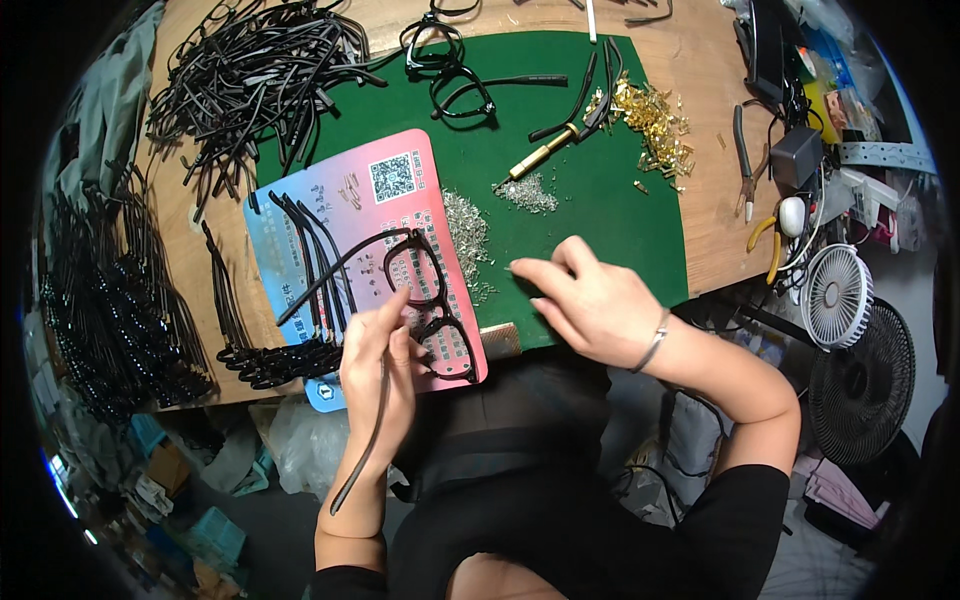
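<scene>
My left hand [380, 355] is closed around a black eyeglass frame [437, 303] near the mat's lower left edge. One temple arm of the frame reaches up and left; the other runs down along my left wrist. My right hand [592, 305] hovers over the green mat [600, 230], right of the frame, fingers apart and nothing visible in them. Beside it are two heaps of tiny silver screws [465, 235] [530, 193]. A brass-handled screwdriver [540, 155] lies with its tip by the smaller heap. Under the frame is a pink and blue printed card [350, 215].
Black temple arms [260, 80] are piled at upper left. Bundled black glasses [125, 300] lie at far left, more assembled ones [280, 362] near the card. Gold-coloured small parts [655, 125] are heaped at upper right. Pliers [765, 245] and a white fan [838, 293] are at right.
</scene>
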`<state>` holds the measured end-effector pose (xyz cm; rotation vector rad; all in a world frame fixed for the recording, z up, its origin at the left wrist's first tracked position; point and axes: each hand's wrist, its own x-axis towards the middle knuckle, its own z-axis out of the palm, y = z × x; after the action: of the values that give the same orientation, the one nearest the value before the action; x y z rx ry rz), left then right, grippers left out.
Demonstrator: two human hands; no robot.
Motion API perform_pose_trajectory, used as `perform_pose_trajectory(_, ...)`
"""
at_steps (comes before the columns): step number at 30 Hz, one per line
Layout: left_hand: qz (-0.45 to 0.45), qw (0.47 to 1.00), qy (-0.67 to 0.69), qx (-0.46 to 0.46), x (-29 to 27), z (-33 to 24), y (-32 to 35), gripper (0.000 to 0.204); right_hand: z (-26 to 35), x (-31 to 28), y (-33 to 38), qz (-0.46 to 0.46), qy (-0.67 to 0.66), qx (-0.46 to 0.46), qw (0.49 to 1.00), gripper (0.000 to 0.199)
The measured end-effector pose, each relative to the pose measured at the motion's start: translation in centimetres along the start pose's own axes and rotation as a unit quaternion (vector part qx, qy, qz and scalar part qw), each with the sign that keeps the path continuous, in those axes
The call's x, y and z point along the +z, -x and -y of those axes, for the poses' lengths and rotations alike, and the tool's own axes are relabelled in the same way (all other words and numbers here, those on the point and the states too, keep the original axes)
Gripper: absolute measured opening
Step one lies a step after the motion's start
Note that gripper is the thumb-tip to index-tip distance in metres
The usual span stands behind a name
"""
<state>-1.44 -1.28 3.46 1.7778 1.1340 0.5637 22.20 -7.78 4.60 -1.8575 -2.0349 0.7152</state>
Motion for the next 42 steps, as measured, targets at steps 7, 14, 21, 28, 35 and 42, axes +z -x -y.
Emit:
perform_pose_trajectory(7, 0.046, 0.985, 0.145, 0.086, -0.9, 1.9, 3.1, 0.013, 0.8, 2.4, -0.3, -0.084, 0.083, -0.012, 0.993, 0.035)
perform_pose_trajectory(14, -0.039, 0.990, -0.042, 0.127, -1.2, 0.7, 3.5, 0.024, 1.3, 2.8, -0.2, -0.097, 0.114, 0.019, 0.988, 0.037)
perform_pose_trajectory(21, 0.013, 0.936, -0.103, 0.335, 1.7, 0.7, 4.0, 0.021, 1.3, 2.9, -0.4, -0.100, 0.116, -0.003, 0.988, 0.040)
perform_pose_trajectory(28, -0.028, 0.932, -0.153, 0.328, 2.4, 2.7, 3.0, 0.019, 1.6, 3.0, -0.6, -0.099, 0.133, 0.020, 0.986, 0.044)
perform_pose_trajectory(35, -0.063, 0.939, -0.151, 0.303, 2.9, 2.8, 2.5, 0.017, 1.6, 3.6, -0.4, -0.129, 0.146, 0.055, 0.979, 0.048)
perform_pose_trajectory(42, -0.037, 0.959, -0.103, 0.260, 2.7, 2.7, 1.8, 0.018, 1.8, 3.4, -0.9, -0.098, 0.209, 0.051, 0.972, 0.047)
